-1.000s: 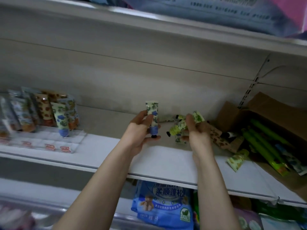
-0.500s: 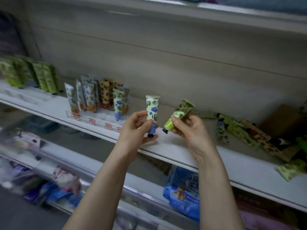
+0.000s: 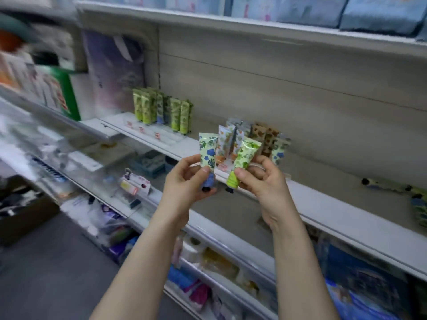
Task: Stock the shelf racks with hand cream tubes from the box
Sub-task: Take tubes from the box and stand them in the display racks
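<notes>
Hand cream tubes: we are pinching a blue-flowered tube upright in our left hand and gripping a green tube, tilted, in our right hand.
Change: we are turning away from the box, now out of view, carrying both tubes.
Racks: the mixed rack is now sitting just behind our fingertips, and the green rack beyond the left fingers.
Meaning: we are judging that slotting comes next.
Left over: loose tubes are lying on the shelf, well right of our right fingers.
</notes>
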Demonstrator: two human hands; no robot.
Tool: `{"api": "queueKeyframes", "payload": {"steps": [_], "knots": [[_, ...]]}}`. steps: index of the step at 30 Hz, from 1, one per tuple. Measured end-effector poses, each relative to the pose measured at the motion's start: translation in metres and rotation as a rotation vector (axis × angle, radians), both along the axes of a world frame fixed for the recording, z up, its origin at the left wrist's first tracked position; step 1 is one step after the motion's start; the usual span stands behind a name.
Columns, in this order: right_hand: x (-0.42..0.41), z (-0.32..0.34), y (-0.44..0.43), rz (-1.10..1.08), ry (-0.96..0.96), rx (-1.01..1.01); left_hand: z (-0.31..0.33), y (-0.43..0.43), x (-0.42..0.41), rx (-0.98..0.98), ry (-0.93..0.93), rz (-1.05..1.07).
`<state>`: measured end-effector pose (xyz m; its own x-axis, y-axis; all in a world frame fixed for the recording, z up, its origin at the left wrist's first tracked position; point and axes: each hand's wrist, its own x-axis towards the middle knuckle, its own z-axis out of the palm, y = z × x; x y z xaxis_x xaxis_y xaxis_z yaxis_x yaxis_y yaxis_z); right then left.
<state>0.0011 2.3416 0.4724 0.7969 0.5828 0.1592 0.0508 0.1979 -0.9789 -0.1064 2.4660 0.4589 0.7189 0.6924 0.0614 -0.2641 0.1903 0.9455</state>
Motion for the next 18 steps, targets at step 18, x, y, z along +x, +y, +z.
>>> {"api": "queueKeyframes", "payload": {"steps": [18], "knots": [[-0.07,-0.015,0.19,0.169,-0.027,-0.071,-0.017,0.167,-0.081,-0.042,0.005,0.134]]}}
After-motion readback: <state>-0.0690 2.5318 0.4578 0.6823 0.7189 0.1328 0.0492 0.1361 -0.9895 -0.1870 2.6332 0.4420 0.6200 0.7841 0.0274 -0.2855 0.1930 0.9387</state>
